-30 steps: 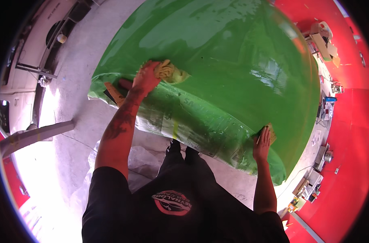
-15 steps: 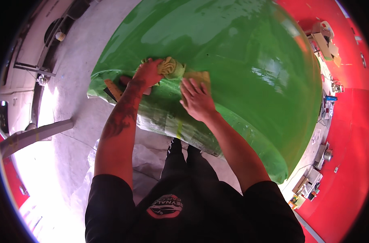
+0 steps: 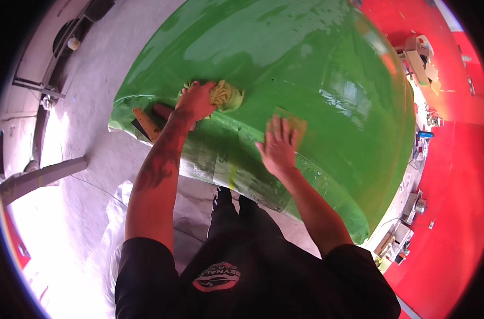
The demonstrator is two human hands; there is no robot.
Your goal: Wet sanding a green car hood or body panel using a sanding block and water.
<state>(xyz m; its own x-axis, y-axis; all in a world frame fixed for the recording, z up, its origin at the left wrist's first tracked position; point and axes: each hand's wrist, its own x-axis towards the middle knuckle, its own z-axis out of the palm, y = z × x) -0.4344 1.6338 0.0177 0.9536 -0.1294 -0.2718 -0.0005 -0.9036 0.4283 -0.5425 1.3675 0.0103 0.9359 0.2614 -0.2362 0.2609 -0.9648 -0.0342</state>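
A large glossy green car panel (image 3: 242, 48), wet in places, curves in front of me. My left hand (image 3: 198, 102) rests near its front edge, fingers closed on a bunched yellow-green cloth (image 3: 226, 95). Farther right, my right hand (image 3: 280, 143) lies flat, fingers stretched over a tan sheet (image 3: 299, 127) that looks like sandpaper and is pressed to the panel. Left of my left forearm, an orange-tan strip (image 3: 146, 122) and a dark reddish piece (image 3: 162, 110) lie on the panel's edge; their kind is unclear.
Clear sheeting with yellow tape (image 3: 232, 176) covers the part below the panel's front edge. Crumpled plastic (image 3: 119, 212) lies on the floor at left, near a grey beam (image 3: 45, 178). Boxes (image 3: 420, 58) and tools line the red wall (image 3: 454, 175) at right.
My right hand and the tan sheet have slid to the right and nearer to me across the panel. My left hand stays on the cloth. The whole view has shifted slightly.
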